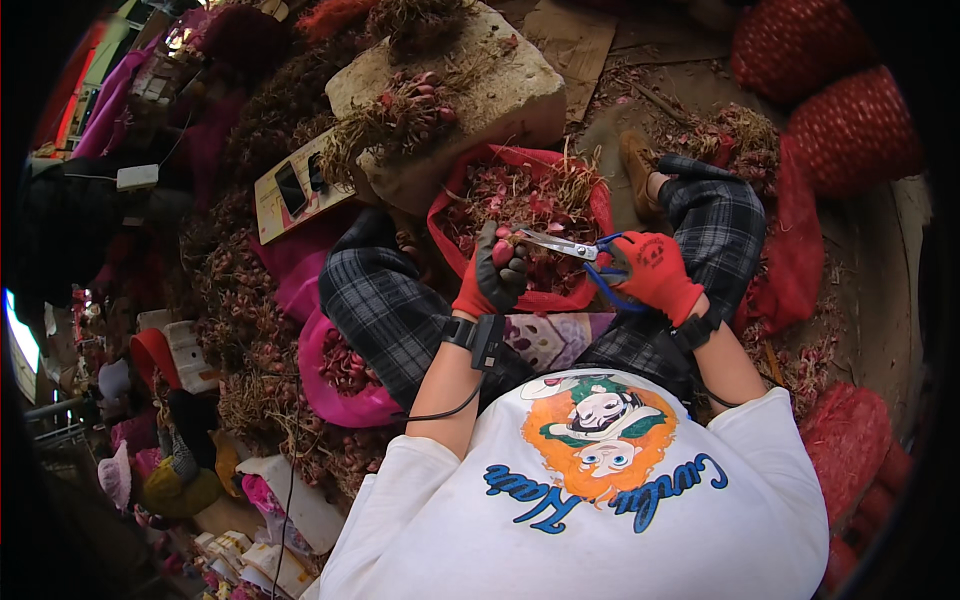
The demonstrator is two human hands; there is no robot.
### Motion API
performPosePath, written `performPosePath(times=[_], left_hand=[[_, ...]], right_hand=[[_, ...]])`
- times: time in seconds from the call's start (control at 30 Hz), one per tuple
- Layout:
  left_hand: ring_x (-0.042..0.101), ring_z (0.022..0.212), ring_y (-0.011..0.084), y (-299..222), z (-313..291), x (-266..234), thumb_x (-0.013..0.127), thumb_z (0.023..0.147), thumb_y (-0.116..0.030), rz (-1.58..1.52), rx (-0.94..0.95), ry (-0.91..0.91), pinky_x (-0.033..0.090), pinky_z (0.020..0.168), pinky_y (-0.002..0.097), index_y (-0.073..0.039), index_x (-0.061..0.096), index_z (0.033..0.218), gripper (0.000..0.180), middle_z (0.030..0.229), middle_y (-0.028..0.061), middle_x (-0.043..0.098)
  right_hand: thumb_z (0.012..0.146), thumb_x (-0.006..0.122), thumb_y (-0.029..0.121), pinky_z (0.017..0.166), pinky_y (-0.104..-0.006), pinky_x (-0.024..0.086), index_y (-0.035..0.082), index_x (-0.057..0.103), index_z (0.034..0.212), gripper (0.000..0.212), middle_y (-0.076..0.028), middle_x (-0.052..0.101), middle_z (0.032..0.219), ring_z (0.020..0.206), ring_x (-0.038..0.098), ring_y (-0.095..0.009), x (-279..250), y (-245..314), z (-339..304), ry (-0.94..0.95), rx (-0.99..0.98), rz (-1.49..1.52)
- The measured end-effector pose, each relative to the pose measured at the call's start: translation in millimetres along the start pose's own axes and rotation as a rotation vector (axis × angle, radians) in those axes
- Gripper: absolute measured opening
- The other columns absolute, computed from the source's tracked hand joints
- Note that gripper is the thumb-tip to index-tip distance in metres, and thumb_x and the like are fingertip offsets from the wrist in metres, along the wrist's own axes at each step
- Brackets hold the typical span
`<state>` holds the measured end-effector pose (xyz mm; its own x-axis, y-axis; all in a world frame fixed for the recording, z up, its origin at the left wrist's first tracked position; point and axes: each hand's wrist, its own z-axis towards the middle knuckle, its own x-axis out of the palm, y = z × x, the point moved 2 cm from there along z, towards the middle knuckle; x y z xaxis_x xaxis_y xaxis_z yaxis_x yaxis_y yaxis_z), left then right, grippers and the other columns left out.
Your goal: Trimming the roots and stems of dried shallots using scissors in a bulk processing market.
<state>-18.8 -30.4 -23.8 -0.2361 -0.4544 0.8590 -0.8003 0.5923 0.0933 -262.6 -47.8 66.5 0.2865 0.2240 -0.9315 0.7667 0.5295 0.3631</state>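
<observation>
My left hand (490, 282), in a red glove with a dark palm, grips a small shallot (502, 252) between curled fingers. My right hand (655, 272), in a red glove, is closed round the blue handles of a pair of scissors (575, 247). The blades point left, and their tips reach the top of the shallot by my left fingers. How far the blades are apart is hard to tell. Just beyond and beneath both hands, between my knees, sits an open red mesh bag (437, 222) holding dry stalks, roots and pink skins.
Beside my left leg is a pink basin (320, 400) of shallots, with heaped dried bunches (250, 360) further left. A pale stone block (500, 85) carrying bunches stands ahead. A phone (291, 188) lies on a board (270, 215). Full red mesh sacks (855, 130) are at far right.
</observation>
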Motion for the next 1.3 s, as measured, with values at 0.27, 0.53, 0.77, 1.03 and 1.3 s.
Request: performPosePath(times=[0.27, 0.53, 0.77, 1.03, 1.3], left_hand=[[0.047, 0.042, 0.0106, 3, -4, -6, 0.055, 0.085, -0.046, 0.209, 0.073, -0.198, 0.036, 0.033, 0.0174, -0.019, 0.054, 0.085, 0.026, 0.066, 0.0035, 0.055], [0.051, 0.043, 0.0104, 0, 0, -8, 0.059, 0.08, -0.05, -0.04, -0.215, -0.094, 0.041, 0.033, 0.018, -0.009, 0.059, 0.075, 0.041, 0.064, 0.0031, 0.06], [0.05, 0.041, 0.0119, -1, 1, -15, 0.059, 0.079, -0.051, -0.007, -0.256, -0.101, 0.041, 0.033, 0.018, -0.009, 0.059, 0.07, 0.042, 0.062, 0.0017, 0.059], [0.05, 0.04, 0.0132, -1, 5, -24, 0.058, 0.079, -0.051, -0.023, -0.314, -0.118, 0.04, 0.032, 0.02, -0.01, 0.059, 0.07, 0.042, 0.062, 0.0028, 0.061], [0.058, 0.053, 0.016, 0, 7, -30, 0.053, 0.085, -0.041, -0.044, -0.314, 0.092, 0.047, 0.04, 0.0204, -0.006, 0.058, 0.091, 0.035, 0.076, 0.0066, 0.063]], right_hand=[[0.06, 0.072, 0.026, 0.07, -0.0358, 0.046, 0.011, 0.058, 0.094, 0.04, -0.007, 0.061, 0.085, 0.079, 0.06, -0.027, 7, -12, 2, 0.201, -0.047, -0.069], [0.066, 0.069, 0.032, 0.066, -0.0369, 0.046, 0.01, 0.058, 0.088, 0.033, -0.009, 0.06, 0.084, 0.077, 0.059, -0.027, 3, 2, 0, 0.017, 0.018, 0.086], [0.055, 0.077, 0.03, 0.069, -0.0361, 0.045, 0.011, 0.056, 0.093, 0.047, -0.006, 0.057, 0.09, 0.084, 0.057, -0.025, -5, -1, 5, 0.077, -0.026, -0.177], [0.063, 0.07, 0.032, 0.062, -0.035, 0.044, 0.013, 0.055, 0.083, 0.031, -0.004, 0.055, 0.083, 0.077, 0.057, -0.022, -9, -9, 9, 0.041, -0.179, -0.293], [0.067, 0.068, 0.034, 0.059, -0.0356, 0.045, 0.011, 0.055, 0.084, 0.031, -0.006, 0.056, 0.078, 0.07, 0.058, -0.024, 4, -15, 7, 0.089, -0.256, -0.232]])
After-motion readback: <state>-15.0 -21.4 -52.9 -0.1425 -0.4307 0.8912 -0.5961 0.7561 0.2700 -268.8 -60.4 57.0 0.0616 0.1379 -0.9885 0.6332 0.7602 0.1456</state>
